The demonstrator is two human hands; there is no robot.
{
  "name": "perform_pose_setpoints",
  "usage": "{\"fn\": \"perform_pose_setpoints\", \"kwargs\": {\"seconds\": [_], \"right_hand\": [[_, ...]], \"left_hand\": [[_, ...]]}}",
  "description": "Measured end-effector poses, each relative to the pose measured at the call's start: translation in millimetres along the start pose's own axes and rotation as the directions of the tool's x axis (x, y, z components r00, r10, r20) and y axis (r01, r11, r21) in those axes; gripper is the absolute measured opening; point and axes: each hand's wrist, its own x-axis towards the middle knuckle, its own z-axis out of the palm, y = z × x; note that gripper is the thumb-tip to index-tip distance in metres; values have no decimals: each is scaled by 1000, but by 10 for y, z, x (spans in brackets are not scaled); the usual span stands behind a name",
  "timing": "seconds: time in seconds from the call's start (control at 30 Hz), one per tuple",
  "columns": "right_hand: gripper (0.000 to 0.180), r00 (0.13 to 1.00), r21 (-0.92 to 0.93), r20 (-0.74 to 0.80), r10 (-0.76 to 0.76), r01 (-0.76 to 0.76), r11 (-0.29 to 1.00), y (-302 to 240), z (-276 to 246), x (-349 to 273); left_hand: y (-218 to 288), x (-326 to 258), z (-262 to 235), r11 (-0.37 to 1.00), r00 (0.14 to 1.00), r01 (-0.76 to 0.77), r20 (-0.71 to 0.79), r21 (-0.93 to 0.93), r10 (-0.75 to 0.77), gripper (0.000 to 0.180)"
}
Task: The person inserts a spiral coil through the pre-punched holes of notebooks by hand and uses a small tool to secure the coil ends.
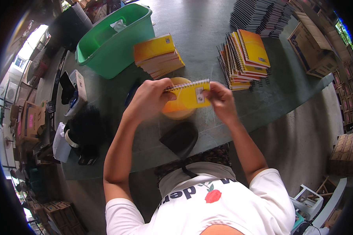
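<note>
Between both hands I hold a yellow-orange spiral notebook (188, 98), its wire coil along the far edge. My left hand (151, 98) grips the left end, thumb on the cover. At the right end, the fingers of my right hand (221, 100) pinch the corner beside a pale label. Under the notebook lies a round tan disc (180, 114), partly covered. Beyond my left hand stands a stack of yellow notebooks or page blocks (157, 53) with no coils showing. Past my right hand rises a pile of spiral-bound yellow notebooks (245, 56).
A green plastic bin (117, 55) stands at the far left of the dark table (200, 47). Dark stacked books (261, 17) and a cardboard box (312, 47) are at the far right. A black pouch-like thing (180, 138) lies near the front edge; a white container (78, 92) sits left.
</note>
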Motion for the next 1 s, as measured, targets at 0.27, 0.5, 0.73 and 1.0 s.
{"fn": "perform_pose_setpoints", "kwargs": {"seconds": [0.27, 0.5, 0.73, 1.0], "right_hand": [[41, 984, 41, -79, -160, 163, 986, -710, -12, 250], [39, 978, -261, -200, 64, -116, 958, -1217, -1606, 967], [53, 958, -385, -269, 100, -202, 901, -748, -1553, 927], [49, 886, -997, -75, -458, -54, 59, -679, -1397, 866]], "left_hand": [[894, -146, 329, 888, 853, -417, -254, 193, 456, 39], [413, -50, 154, 938, 867, -333, -361, 91, 343, 35], [-58, -68, 336, 972, 936, -227, -262, 54, 234, 25], [-939, 730, 174, 724, 768, 81, -506, 686, 393, 28]]}}
